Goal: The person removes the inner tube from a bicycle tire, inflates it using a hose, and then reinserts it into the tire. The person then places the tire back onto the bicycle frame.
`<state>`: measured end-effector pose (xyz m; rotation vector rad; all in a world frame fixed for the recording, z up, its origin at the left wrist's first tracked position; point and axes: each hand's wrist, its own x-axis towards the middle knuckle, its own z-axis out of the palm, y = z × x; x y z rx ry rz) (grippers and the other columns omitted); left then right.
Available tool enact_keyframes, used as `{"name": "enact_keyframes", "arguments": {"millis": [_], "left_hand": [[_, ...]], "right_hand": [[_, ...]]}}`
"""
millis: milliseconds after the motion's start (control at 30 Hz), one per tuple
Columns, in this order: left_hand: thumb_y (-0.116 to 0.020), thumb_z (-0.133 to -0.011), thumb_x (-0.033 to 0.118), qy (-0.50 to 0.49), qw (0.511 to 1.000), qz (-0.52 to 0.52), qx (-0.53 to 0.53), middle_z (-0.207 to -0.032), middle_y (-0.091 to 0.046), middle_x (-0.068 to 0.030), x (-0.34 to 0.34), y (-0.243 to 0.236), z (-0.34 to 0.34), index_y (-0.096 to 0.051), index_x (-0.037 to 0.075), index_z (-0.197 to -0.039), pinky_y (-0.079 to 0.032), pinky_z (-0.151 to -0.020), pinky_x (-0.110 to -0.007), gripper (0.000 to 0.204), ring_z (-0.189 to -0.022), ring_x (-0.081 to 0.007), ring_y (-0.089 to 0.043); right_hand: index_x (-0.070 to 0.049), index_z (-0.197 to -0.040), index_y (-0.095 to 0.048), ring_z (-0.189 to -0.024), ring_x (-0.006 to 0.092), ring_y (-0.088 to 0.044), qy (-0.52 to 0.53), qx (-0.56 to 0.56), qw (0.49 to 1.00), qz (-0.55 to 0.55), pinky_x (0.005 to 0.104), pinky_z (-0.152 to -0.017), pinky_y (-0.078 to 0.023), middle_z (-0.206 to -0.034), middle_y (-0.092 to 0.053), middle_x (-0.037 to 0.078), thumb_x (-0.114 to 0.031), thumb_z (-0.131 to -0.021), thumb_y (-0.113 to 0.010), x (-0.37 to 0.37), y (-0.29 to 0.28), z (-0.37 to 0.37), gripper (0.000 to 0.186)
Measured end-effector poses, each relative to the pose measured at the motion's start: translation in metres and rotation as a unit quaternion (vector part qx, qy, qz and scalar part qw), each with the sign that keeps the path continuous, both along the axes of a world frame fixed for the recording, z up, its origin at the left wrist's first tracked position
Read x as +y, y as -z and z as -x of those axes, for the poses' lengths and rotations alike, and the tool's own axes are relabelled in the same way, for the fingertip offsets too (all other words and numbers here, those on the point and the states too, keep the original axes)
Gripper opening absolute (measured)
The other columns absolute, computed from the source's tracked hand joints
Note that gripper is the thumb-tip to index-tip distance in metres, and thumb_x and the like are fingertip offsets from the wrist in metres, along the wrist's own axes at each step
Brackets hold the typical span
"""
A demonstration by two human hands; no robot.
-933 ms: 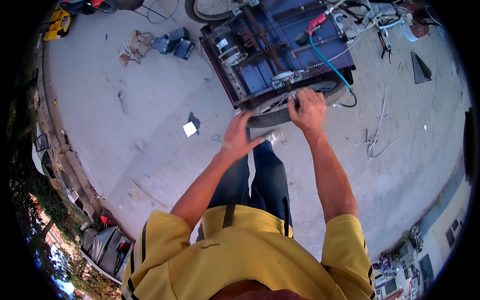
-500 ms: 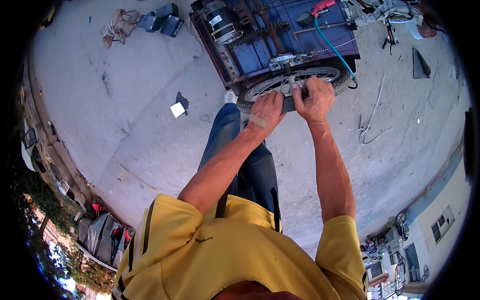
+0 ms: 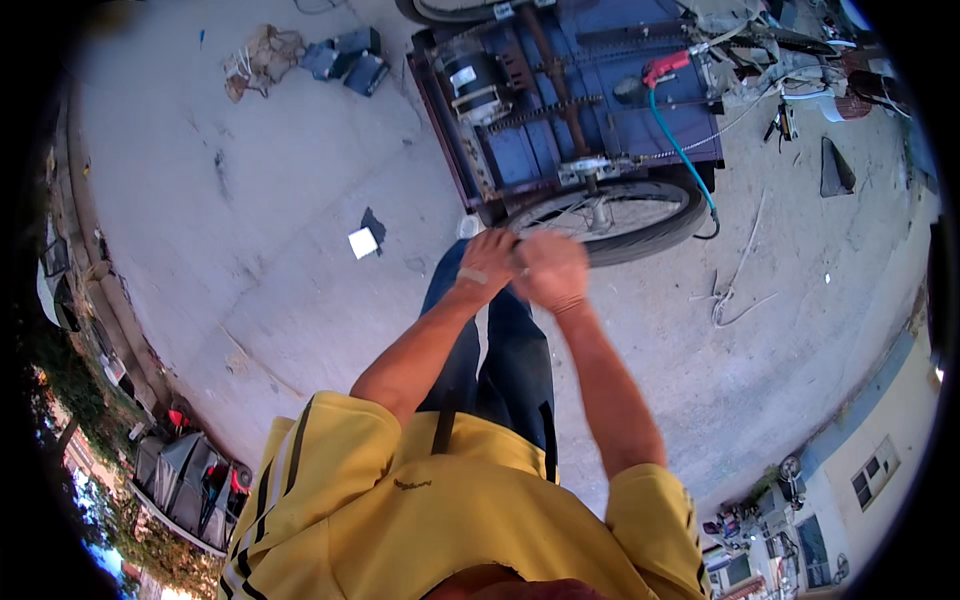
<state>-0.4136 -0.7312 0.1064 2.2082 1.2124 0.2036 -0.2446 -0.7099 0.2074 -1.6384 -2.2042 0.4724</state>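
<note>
Grey concrete ground: bears all items below.

Blue-painted metal cart body, boxy: top centre, mechanical parts exposed.

Spoked wheel with black rubber tyre: at the cart's near side, lying at a tilt, ahead of both hands.

Black cylindrical motor with pale label: on the cart's left part.

Thin teal hose with red grip: across the cart's right part, its lower end beside the tyre.

Left hand, tan strip on its back: at the tyre's near left edge, fingers bent, their hold on the rubber hidden; cannot tell if clamped.

Right hand, blurred: just beside the left, fingers curled; cannot tell if clamped.

White square piece: on the ground, left of the hands.
</note>
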Motion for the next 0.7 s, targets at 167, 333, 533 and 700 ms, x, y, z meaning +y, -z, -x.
{"name": "enact_keyframes", "arguments": {"millis": [167, 333, 533, 700], "left_hand": [[-0.071, -0.088, 0.018, -0.069, 0.984, 0.135, 0.094, -0.129, -0.060, -0.0173, -0.013, 0.010, 0.073, -0.053, 0.007, -0.137, -0.050, -0.099, -0.049, 0.053, -0.115, -0.0412, -0.061], [-0.068, -0.096, 0.022, -0.131, 0.944, 0.291, 0.080, -0.122, -0.067, -0.0237, -0.053, 0.011, 0.152, -0.054, 0.004, -0.133, -0.050, -0.100, -0.049, 0.043, -0.116, -0.0394, -0.064], [-0.068, -0.097, 0.024, -0.200, 0.907, 0.344, 0.136, -0.103, -0.074, -0.0216, -0.135, -0.004, 0.254, -0.058, 0.005, -0.127, -0.055, -0.090, -0.048, 0.037, -0.101, -0.0401, -0.071], [-0.067, -0.097, 0.022, -0.317, 0.880, 0.346, 0.079, -0.099, -0.073, -0.0216, -0.210, -0.039, 0.309, -0.063, 0.001, -0.119, -0.056, -0.084, -0.044, 0.031, -0.094, -0.0352, -0.072]], "right_hand": [[-0.009, -0.088, -0.065, -0.085, 0.0310, -0.065, 0.066, 0.253, 0.963, 0.060, 0.0445, -0.073, -0.053, -0.090, -0.064, 0.008, -0.008, -0.077, -0.078, -0.032, 0.011, 0.066, 0.017], [-0.008, -0.098, -0.064, -0.090, 0.0296, -0.065, 0.207, 0.147, 0.963, -0.090, 0.0408, -0.081, -0.051, -0.097, -0.067, 0.010, 0.003, -0.077, -0.073, -0.001, -0.058, -0.058, 0.026], [0.001, -0.128, -0.061, -0.112, 0.0335, -0.066, 0.502, 0.030, 0.861, -0.081, 0.0419, -0.096, -0.050, -0.119, -0.069, 0.019, -0.019, -0.100, -0.058, 0.017, -0.020, -0.247, 0.034], [0.001, -0.144, -0.052, -0.130, 0.0399, -0.058, 0.437, -0.019, 0.889, 0.136, 0.0459, -0.109, -0.044, -0.135, -0.063, 0.026, -0.032, -0.102, -0.053, -0.004, 0.068, -0.323, 0.053]]}}
